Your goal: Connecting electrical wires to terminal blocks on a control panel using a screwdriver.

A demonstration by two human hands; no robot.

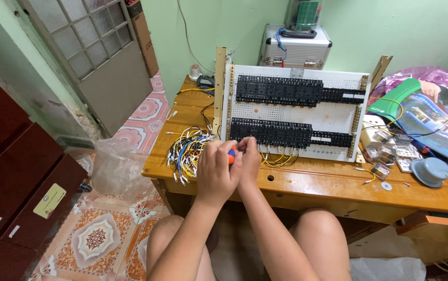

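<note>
Panel: a white perforated board (pixel 291 112) stands tilted upright on the wooden tabletop (pixel 312 182), carrying two rows of black terminal blocks (pixel 278 89)
Left hand: the left hand (pixel 217 169) is closed around an orange-handled screwdriver (pixel 232 154), its tip hidden at the left end of the lower row
Right hand: the right hand (pixel 249 156) is curled shut just beside it, fingertips at the same spot; what they pinch cannot be told
Wired so far: yellow wire loops (pixel 278 158) hang beneath the lower row, which suggests part of it is connected
Left to do: a bundle of loose yellow, blue and white wires (pixel 185 151) lies left of the board; the upper row shows no wires, so most connections seem outstanding
Surroundings: small relays (pixel 385 148) and a grey cap (pixel 431 170) lie to the right
</note>
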